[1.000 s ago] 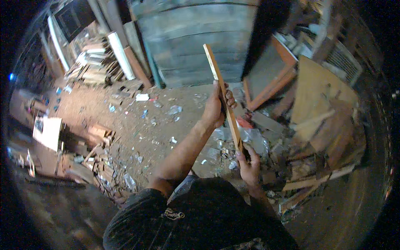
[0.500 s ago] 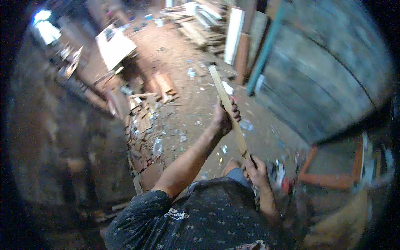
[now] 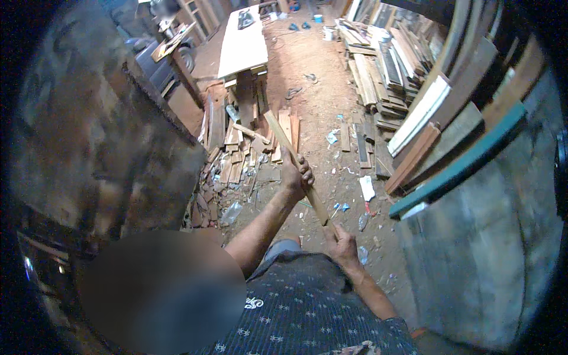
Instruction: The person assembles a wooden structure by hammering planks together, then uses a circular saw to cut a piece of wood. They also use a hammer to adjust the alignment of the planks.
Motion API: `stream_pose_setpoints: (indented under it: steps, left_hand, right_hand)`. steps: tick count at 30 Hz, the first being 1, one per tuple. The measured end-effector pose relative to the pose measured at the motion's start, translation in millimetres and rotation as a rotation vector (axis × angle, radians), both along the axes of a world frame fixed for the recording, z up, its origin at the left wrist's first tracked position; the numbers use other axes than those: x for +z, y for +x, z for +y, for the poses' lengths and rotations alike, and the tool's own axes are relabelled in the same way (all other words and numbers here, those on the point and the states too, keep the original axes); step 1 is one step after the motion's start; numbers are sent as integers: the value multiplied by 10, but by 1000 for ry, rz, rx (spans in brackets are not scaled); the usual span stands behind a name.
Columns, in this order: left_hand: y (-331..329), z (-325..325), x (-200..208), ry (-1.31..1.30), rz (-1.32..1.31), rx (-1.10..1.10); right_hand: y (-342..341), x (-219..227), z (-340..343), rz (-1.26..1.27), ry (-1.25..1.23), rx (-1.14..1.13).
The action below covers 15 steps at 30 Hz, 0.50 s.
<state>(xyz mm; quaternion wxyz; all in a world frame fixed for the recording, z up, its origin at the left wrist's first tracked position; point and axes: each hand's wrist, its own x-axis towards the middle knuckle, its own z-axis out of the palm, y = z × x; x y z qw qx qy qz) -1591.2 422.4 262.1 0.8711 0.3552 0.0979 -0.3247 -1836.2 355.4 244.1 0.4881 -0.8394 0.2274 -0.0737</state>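
Note:
A long, narrow wooden strip (image 3: 318,205) slants in front of me, its far end pointing ahead and to the left. My left hand (image 3: 296,179) is closed around its middle, fingers wrapped over the right side. Lower down, my right hand (image 3: 343,247) grips the near end close to my body. A dark notch or mark shows on the wood just above those fingers, beside a thin pale sliver. What lies inside the right palm is hidden.
Ahead on the left stands a workbench with a white top (image 3: 242,50), wood offcuts (image 3: 236,157) heaped below it. Stacked planks (image 3: 370,77) lie on the right, near boards and a teal beam (image 3: 461,160) leaning there. Walls flank me; litter dots the dirt floor.
My view has swung to the right and lifted, bringing the bench and plank stack more fully into sight. Both hands still hold the wooden strip, which now sits slightly further left in view.

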Motion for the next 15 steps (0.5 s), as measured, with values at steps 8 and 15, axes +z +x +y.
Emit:
stream_pose_setpoints:
  steps: [8,15]
  left_hand:
    - [1492,-598,-424,282,-182,102]
    - [3012,-1351,-149,585,-561,161]
  right_hand:
    - [1740,-623,-1380,-7,197,102]
    - [3392,-1169,-3404,219,-198,38]
